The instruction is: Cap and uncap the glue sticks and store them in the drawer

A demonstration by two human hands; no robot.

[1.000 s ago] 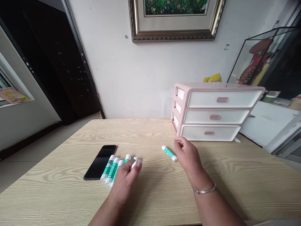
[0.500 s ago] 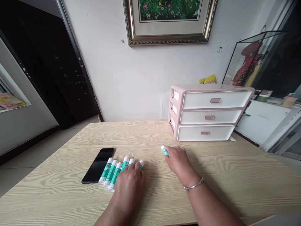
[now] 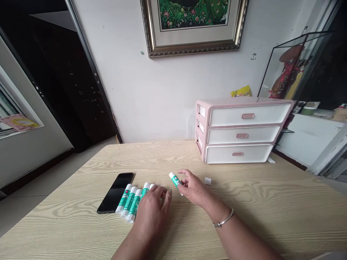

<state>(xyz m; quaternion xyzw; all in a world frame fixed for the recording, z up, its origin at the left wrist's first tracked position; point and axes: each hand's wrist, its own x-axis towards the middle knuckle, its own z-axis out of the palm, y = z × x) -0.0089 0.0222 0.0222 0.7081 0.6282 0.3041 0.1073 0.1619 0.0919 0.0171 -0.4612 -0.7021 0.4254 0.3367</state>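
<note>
Right hand [image 3: 193, 188] is grasping one green-and-white glue stick [image 3: 175, 179] between thumb and fingers, near the middle of the bench [image 3: 81, 225], its white top pointing toward the far left corner. Left hand [image 3: 151, 207] is curling over the right end of a row of glue sticks [image 3: 130, 201]; cannot tell if it's gripping any. Black phone [image 3: 115, 194] is lying just beside the row, toward the left edge. Small white piece [image 3: 208, 181] is sitting near the right hand. Pink-and-white drawer unit [image 3: 242, 135] is standing toward the far right corner.
</note>
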